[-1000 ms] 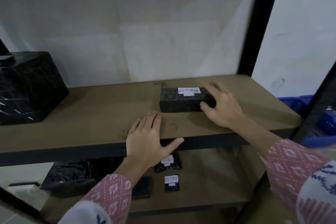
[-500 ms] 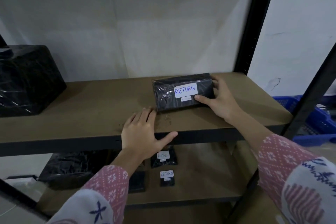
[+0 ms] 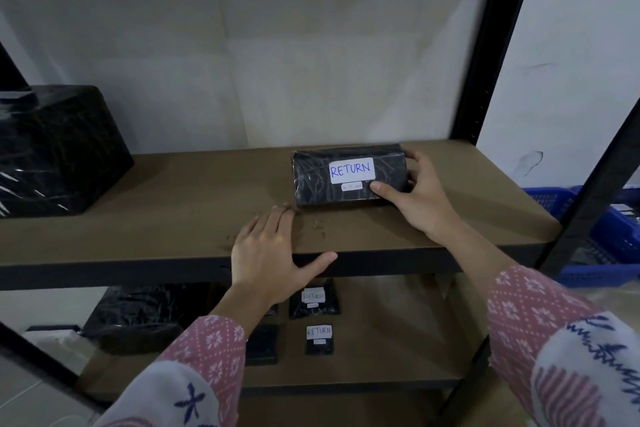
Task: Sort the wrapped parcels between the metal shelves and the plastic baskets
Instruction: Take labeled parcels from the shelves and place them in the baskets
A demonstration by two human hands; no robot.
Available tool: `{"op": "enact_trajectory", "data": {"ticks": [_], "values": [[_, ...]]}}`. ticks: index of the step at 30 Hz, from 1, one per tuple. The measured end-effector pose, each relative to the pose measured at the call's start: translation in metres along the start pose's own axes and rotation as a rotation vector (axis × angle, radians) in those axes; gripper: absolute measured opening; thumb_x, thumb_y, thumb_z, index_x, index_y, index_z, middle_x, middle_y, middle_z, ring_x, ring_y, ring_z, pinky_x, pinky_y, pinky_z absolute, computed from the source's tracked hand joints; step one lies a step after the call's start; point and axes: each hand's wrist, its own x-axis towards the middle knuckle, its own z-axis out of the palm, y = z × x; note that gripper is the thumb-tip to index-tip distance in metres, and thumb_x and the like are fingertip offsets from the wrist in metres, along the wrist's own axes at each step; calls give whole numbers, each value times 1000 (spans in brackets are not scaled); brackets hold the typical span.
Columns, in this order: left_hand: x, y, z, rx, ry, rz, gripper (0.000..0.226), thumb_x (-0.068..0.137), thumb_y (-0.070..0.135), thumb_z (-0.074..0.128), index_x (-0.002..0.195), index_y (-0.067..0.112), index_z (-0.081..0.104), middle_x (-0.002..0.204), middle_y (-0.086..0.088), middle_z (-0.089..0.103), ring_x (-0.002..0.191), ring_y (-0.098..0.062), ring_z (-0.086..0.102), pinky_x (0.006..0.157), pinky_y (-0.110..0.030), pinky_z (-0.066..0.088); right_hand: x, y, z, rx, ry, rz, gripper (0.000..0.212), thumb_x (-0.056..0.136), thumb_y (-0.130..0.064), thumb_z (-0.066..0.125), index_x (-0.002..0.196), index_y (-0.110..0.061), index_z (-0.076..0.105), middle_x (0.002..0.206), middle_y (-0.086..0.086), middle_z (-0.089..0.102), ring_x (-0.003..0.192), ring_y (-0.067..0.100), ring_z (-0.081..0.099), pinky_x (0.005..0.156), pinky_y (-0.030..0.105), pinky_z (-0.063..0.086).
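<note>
The right hand [image 3: 420, 199] grips the right end of a black wrapped parcel [image 3: 348, 175], thumb on its labelled face, tilting it up on the brown shelf [image 3: 173, 218] so "RETURN" shows. The left hand [image 3: 270, 255] lies flat and empty on the shelf's front edge, thumb over the rim. A blue basket [image 3: 613, 229] sits off right.

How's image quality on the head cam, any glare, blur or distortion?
Head view: dim, soft light; wide-angle bends the black uprights. RETURN label on the parcel reads sharp; lower-shelf labels are in shadow, one blurred. Glare streaks on the big wrapped parcel.
</note>
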Motion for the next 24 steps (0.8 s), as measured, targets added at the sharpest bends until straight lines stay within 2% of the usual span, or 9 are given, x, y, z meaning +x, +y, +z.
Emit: {"op": "enact_trajectory", "data": {"ticks": [8, 11, 14, 17, 18, 21, 24], "values": [[0, 0, -3, -31, -14, 12, 92, 74, 83, 26, 112, 9, 63, 118, -6, 64, 105, -23, 62, 91, -38, 48, 3, -3, 1, 9, 30, 32, 73, 70, -28, 81, 132, -22, 43, 114, -1, 62, 105, 12, 58, 89, 26, 47], [-1, -2, -6, -43, -25, 17, 92, 74, 83, 23, 113, 10, 62, 118, -5, 64, 107, -22, 61, 92, -38, 47, 1, -8, 1, 60, 18, 102, 67, 68, -24, 82, 127, -14, 51, 112, 0, 64, 101, 13, 61, 88, 26, 47], [-2, -2, -11, -20, -71, 45, 101, 71, 86, 15, 129, 11, 49, 139, -4, 48, 128, -19, 45, 106, -37, 33, -8, -16, -2, 180, 33, 184, 55, 70, -16, 80, 118, -11, 54, 112, 3, 65, 99, 14, 62, 92, 30, 48], [-3, 1, -19, -71, -163, 74, 91, 78, 79, 26, 141, 14, 32, 149, -1, 32, 138, -16, 27, 115, -37, 18, -29, -25, -18, 411, 129, 245, 55, 75, -5, 75, 121, -9, 46, 107, 0, 62, 91, 13, 64, 75, 27, 53], [-5, 6, -25, -83, -172, 92, 85, 80, 75, 31, 141, 14, 31, 148, -1, 33, 137, -16, 28, 115, -37, 17, -38, -29, -27, 459, 159, 242, 53, 76, -2, 73, 119, -10, 43, 105, -1, 61, 90, 13, 64, 72, 27, 53], [-11, 31, -41, -128, -163, 175, 78, 84, 69, 37, 141, 16, 31, 147, 0, 34, 135, -17, 31, 114, -35, 19, -71, -34, -61, 537, 219, 225, 53, 72, 3, 74, 113, -16, 46, 107, 1, 61, 97, 20, 64, 82, 38, 54], [-19, 73, -51, -233, -134, 294, 79, 79, 68, 33, 137, 14, 39, 140, -2, 44, 127, -20, 42, 107, -34, 30, -109, -30, -104, 523, 230, 189, 51, 65, 6, 76, 104, -17, 53, 109, 7, 66, 99, 27, 65, 86, 48, 53]]}}
